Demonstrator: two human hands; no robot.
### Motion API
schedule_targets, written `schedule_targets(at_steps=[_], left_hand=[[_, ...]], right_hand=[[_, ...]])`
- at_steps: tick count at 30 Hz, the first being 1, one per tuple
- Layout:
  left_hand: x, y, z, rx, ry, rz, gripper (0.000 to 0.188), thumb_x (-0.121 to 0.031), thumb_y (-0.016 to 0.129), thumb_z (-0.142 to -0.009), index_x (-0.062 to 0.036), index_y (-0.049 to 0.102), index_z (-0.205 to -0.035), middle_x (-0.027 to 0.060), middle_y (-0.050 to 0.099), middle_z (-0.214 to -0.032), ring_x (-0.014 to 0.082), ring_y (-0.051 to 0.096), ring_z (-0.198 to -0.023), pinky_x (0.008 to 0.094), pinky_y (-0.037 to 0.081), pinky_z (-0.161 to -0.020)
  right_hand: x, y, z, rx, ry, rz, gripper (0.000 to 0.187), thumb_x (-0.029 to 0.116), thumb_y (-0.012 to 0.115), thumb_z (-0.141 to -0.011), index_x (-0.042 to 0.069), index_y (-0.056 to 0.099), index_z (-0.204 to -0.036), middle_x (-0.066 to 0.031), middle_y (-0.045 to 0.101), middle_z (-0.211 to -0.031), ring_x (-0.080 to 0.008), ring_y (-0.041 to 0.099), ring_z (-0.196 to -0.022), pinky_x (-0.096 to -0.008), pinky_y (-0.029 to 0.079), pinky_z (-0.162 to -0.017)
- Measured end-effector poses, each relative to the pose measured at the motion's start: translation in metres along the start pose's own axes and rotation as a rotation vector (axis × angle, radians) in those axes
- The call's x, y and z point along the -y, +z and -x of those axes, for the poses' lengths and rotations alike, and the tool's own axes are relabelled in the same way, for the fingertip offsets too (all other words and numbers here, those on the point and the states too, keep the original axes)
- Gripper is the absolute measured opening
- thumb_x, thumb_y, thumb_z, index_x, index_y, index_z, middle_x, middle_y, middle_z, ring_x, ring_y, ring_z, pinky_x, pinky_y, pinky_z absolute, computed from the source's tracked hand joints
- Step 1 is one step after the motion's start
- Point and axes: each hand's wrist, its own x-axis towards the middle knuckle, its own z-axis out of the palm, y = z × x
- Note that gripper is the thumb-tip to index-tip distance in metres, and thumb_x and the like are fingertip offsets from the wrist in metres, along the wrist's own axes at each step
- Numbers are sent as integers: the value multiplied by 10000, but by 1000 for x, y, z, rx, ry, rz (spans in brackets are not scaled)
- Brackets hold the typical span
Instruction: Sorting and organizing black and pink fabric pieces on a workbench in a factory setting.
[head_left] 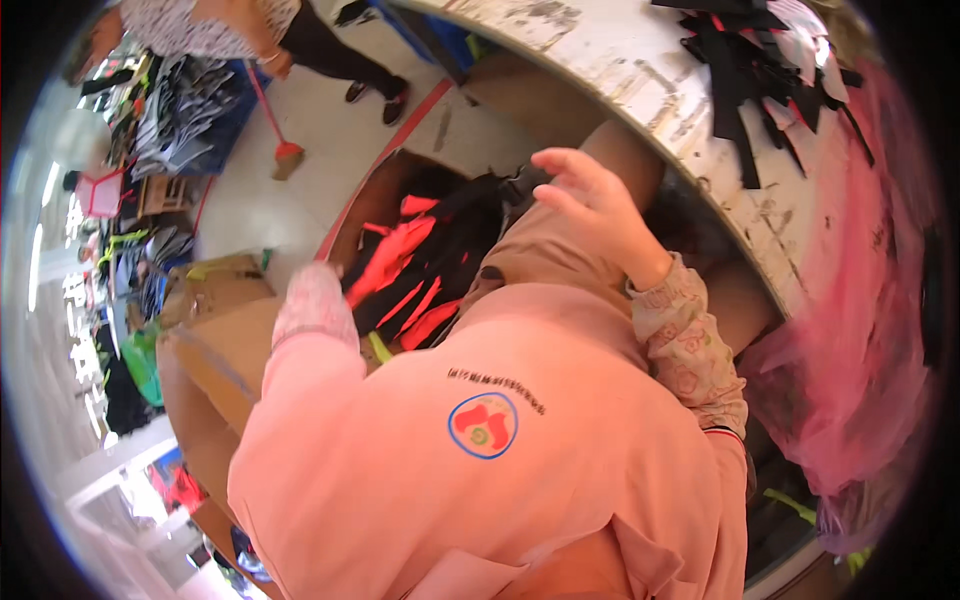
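Note:
My right hand [603, 207] is raised over my brown-trousered lap [560, 245], close to the table edge. Its fingers are bent and apart, with nothing between them. On the other side, my left forearm in a patterned sleeve [315, 305] reaches to a box at my left. Blur and the sleeve hide the fingers of that hand, so any hold cannot be seen. Beside it, a pile of black fabric pieces [465, 220] and bright coral-red fabric pieces [395, 255] fills the cardboard box [375, 195].
A worn white table [640, 75] curves along my right, with black fabric strips [740, 90] on it. Pink plastic sheeting [840, 350] hangs at its end. Cardboard boxes [220, 340] stand at left. Beyond are a broom [287, 158], stacked grey cloth [185, 115] and another person [215, 30].

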Motion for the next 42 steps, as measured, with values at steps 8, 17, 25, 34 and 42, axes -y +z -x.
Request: schedule_targets(at_steps=[8,17,25,34,42], left_hand=[[-24,91,85,342,-133,119,445,-457,502,-857,-59,684,-939,161,666,-951,323,624,-941,428,465,-855],[-241,-113,22,-316,415,1158,187,-172,629,-847,-19,615,-953,65,634,-865,141,587,-785,272,478,-714],[-420,-252,140,-83,1038,1488,122,-74,580,-879,-7,598,-979,16,607,-877,81,563,-787,224,480,-709],[-505,-291,222,-607,1483,940,366,-78,629,-772,-65,554,-1130,168,537,-1138,315,509,-1059,377,401,-932],[-525,-298,211,-495,1582,706,521,-198,668,-779,-74,481,-1249,198,440,-1275,361,420,-1177,396,399,-949]], right_hand=[[-18,-82,-42,-306,-164,579,287,59,651,-772,5,574,-1043,-158,590,-1017,-307,573,-977,-346,460,-862],[-37,-195,-53,-565,-6,1207,330,79,672,-733,80,600,-1055,-141,607,-988,-318,521,-1012,-412,396,-900],[7,-157,7,-523,70,298,200,-25,604,-771,36,620,-960,-58,620,-829,-150,556,-728,-281,452,-676],[62,-138,108,-291,283,-200,167,-16,609,-794,13,620,-957,38,556,-838,-23,479,-747,-173,406,-676],[67,-181,167,-460,-116,-412,115,10,636,-752,15,572,-846,-62,572,-923,-168,540,-862,-282,417,-788]])
